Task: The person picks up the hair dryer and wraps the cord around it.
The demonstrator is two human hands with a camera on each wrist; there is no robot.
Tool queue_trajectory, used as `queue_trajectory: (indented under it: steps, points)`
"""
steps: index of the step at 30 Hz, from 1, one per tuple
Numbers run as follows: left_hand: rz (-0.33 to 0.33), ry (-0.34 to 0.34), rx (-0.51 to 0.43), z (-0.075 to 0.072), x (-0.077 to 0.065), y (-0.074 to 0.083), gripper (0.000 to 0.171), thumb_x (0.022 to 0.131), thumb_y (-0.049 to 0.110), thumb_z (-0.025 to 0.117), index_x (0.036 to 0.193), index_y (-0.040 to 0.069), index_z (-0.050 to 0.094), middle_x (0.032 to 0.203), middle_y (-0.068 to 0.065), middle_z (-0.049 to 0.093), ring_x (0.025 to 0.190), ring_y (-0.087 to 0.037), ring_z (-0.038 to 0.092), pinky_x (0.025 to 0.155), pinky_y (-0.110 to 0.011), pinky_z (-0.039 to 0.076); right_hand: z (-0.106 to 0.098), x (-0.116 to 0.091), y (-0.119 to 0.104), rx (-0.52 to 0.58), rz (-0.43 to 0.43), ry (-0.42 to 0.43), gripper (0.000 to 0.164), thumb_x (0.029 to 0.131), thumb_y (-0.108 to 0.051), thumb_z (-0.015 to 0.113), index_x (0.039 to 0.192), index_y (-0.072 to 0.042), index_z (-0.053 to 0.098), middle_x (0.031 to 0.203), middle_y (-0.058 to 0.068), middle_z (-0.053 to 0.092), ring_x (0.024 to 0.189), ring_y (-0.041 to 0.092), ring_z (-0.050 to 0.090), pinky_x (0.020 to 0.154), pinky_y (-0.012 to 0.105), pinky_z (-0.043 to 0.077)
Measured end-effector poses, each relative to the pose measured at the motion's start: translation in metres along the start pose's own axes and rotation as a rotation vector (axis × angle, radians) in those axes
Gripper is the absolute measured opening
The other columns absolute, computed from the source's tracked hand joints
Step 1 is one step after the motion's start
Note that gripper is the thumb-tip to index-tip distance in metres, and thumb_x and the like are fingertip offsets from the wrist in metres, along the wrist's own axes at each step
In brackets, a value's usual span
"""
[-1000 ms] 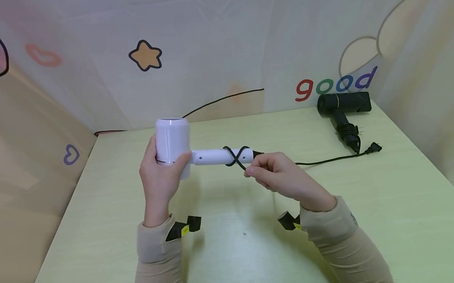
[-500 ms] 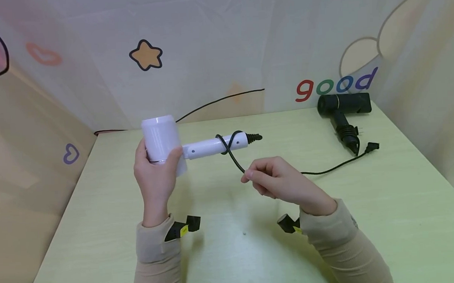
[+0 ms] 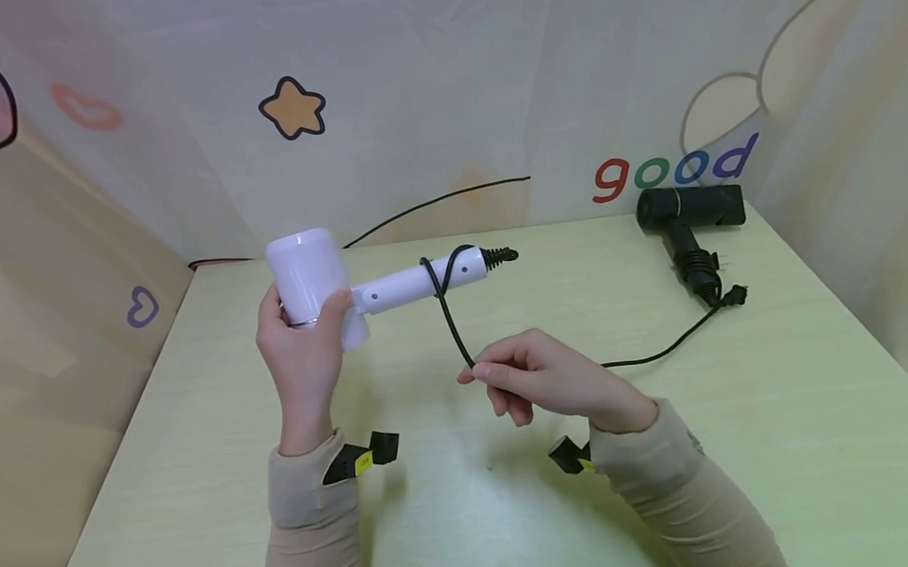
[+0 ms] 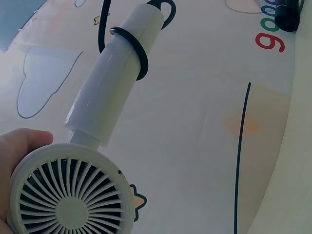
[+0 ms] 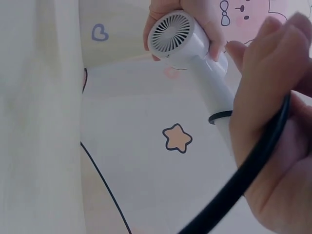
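Head view: above a pale green surface [image 3: 462,517], a person's left grip [image 3: 299,364] wraps the barrel [image 3: 306,268] of a white hair dryer [image 3: 372,300]; the right grip [image 3: 543,372] pinches its black cord [image 3: 451,324], crossed over the handle [image 3: 409,286]. The backdrop [image 3: 433,109] reads "good"; a yellow wrist tag [image 3: 364,463] is too small to read.

Left wrist view: the slotted grille [image 4: 72,212] faces outward; the shell looks light, stiff and slick, probably best held by the barrel, clear of the slats.

Right wrist view: the cord, seemingly springy, crosses the fingers [image 5: 268,83]; no brand is legible.
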State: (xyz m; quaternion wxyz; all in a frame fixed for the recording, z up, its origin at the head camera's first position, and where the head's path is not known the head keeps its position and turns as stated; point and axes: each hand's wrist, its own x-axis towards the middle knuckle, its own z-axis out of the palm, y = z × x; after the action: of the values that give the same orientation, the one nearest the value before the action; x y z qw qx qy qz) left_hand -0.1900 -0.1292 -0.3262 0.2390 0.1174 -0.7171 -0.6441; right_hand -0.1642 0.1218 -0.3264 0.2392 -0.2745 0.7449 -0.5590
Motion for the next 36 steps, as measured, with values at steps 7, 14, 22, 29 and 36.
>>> queue_trajectory:
  steps: [7, 14, 22, 29, 36]
  points:
    - [-0.079, 0.011, 0.001, -0.001, 0.002, 0.003, 0.057, 0.08, 0.025, 0.071, 0.131, 0.01, 0.052, 0.111, -0.007, 0.058, 0.097, -0.02, 0.059, 0.079, -0.036, 0.054, 0.001, 0.009, 0.011, -0.019, -0.01, -0.047, 0.029, 0.099, -0.017, 0.049, 0.081, -0.002, 0.065, 0.068, 0.009, 0.062, 0.054, 0.016, 0.06, 0.076, 0.031, 0.056]
    - [-0.117, -0.009, 0.011, -0.001, 0.001, 0.004, 0.061, 0.08, 0.028, 0.071, 0.134, 0.009, 0.048, 0.116, -0.009, 0.056, 0.1, -0.022, 0.058, 0.083, -0.042, 0.053, 0.0, 0.016, 0.022, -0.066, 0.079, 0.015, 0.025, 0.098, -0.021, 0.051, 0.098, -0.004, 0.069, 0.073, 0.006, 0.064, 0.058, 0.021, 0.062, 0.063, 0.032, 0.056]
    - [-0.134, -0.035, -0.012, -0.001, 0.0, 0.005, 0.063, 0.081, 0.028, 0.072, 0.134, 0.008, 0.046, 0.117, -0.011, 0.054, 0.102, -0.024, 0.059, 0.083, -0.043, 0.053, -0.005, 0.021, 0.031, -0.082, 0.137, 0.069, 0.027, 0.098, -0.027, 0.05, 0.101, -0.007, 0.068, 0.068, 0.012, 0.064, 0.047, 0.02, 0.057, 0.054, 0.035, 0.053]
    - [-0.166, -0.104, -0.031, 0.003, -0.004, 0.008, 0.06, 0.082, 0.028, 0.07, 0.133, 0.007, 0.044, 0.116, -0.012, 0.055, 0.099, -0.025, 0.06, 0.08, -0.038, 0.054, -0.004, 0.025, 0.036, -0.07, 0.131, 0.14, 0.032, 0.099, -0.029, 0.049, 0.095, -0.003, 0.067, 0.064, 0.007, 0.063, 0.047, 0.019, 0.059, 0.055, 0.035, 0.055]
    - [-0.19, -0.192, -0.007, 0.007, -0.008, 0.01, 0.061, 0.084, 0.029, 0.068, 0.134, 0.005, 0.042, 0.12, -0.014, 0.053, 0.101, -0.029, 0.059, 0.082, -0.045, 0.053, -0.006, 0.029, 0.04, -0.122, 0.126, 0.282, 0.029, 0.099, -0.027, 0.047, 0.098, -0.005, 0.067, 0.071, 0.011, 0.067, 0.056, 0.019, 0.065, 0.06, 0.032, 0.056]
